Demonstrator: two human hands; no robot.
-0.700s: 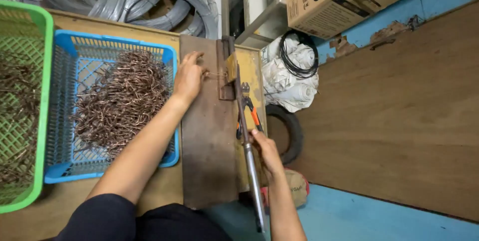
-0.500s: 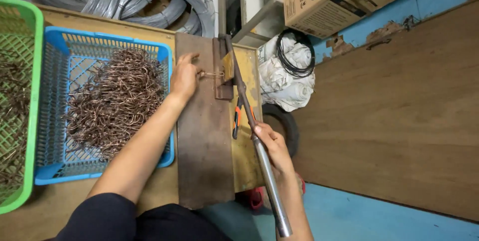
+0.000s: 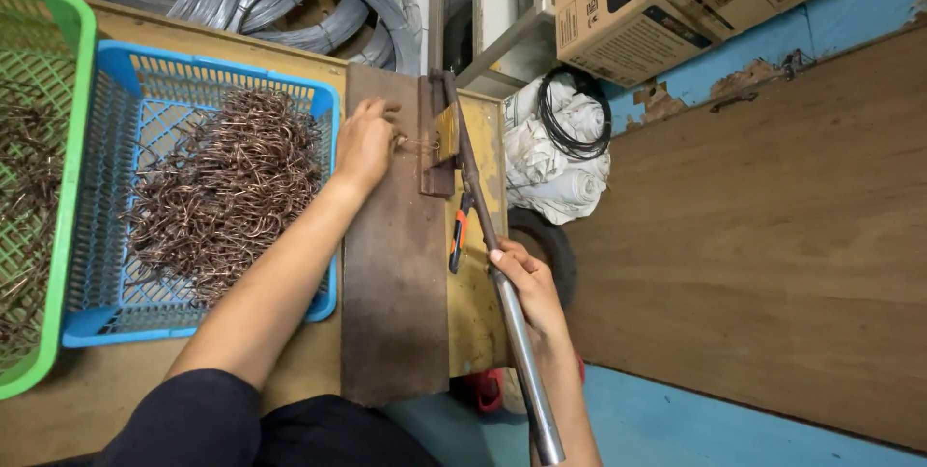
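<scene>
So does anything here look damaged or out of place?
Yes: the blue wall has paint peeled off in patches where it meets the wood floor. The wire pieces stay inside the blue basket; nothing looks spilled.

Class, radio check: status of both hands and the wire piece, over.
Left hand pinching wire piece at bending jig. Right hand gripping lever handle. Nothing blocking; blue basket alongside.

A short piece of thin copper-coloured wire [image 3: 417,143] lies across a rusty steel plate [image 3: 394,264], pinched at its 9 o'clock end. At its 3 o'clock end, a long grey metal lever [image 3: 502,293] slants towards 5 o'clock.
</scene>
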